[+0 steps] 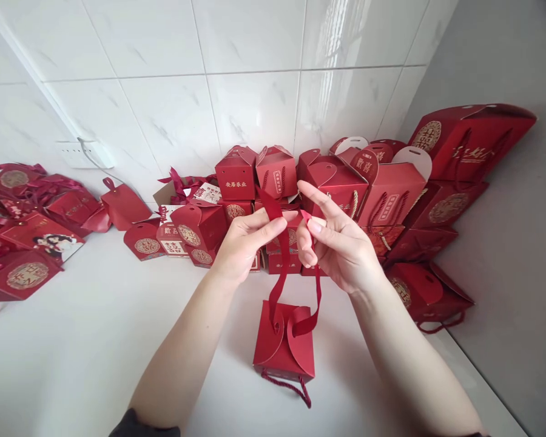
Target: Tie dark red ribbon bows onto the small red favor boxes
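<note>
A small red gift box point(284, 344) stands on the white surface in front of me, its curved top flaps folded together. A red ribbon point(281, 282) comes up out of its top in two strands. My left hand point(248, 240) pinches one strand between thumb and fingers, with the ribbon's end sticking up above. The other end is pinched between thumb and finger of my right hand point(334, 240), whose index finger stretches up and away. A twisted dark red cord handle point(291, 388) hangs at the box's near side.
Stacked red boxes point(236, 173) line the tiled wall point(255, 109) behind my hands. Larger boxes point(473, 145) pile up at the right beside a grey panel point(523, 243). More boxes with ribbons point(27, 276) lie at the left, below a wall socket point(84, 155) with a cable.
</note>
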A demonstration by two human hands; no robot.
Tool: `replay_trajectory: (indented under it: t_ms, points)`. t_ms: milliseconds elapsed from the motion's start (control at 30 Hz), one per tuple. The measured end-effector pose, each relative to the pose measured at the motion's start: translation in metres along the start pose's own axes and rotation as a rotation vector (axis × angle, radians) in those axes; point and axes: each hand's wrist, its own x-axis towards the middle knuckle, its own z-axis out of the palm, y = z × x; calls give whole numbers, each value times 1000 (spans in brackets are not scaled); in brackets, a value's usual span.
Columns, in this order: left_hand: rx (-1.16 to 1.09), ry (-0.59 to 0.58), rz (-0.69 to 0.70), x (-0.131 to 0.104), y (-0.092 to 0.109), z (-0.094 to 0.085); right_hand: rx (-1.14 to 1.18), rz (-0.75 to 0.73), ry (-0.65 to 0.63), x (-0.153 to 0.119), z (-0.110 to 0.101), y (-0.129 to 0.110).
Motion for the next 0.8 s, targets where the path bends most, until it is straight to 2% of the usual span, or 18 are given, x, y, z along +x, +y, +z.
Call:
replay_trajectory:
  t_ms: [200, 300, 400, 500, 600, 800]
  points:
    - [33, -69, -120, 1, 1, -13, -132, -91, 61, 1, -12, -2]
    - [35, -182, -190, -1, 0, -15, -99, -95, 38, -1, -12, -4]
    - [76, -302, -154, -2, -3, -8, 4, -65, -35, -3, -7, -4]
    - [121, -371, -62, -1, -6, 1, 49, 49, -120, -4, -4, -2]
    - [127, -402, -33, 0, -7, 5, 59, 111, -160, -5, -5, 1]
    - [74, -358, -100, -2, -8, 1, 17, 48, -124, -5, -9, 3]
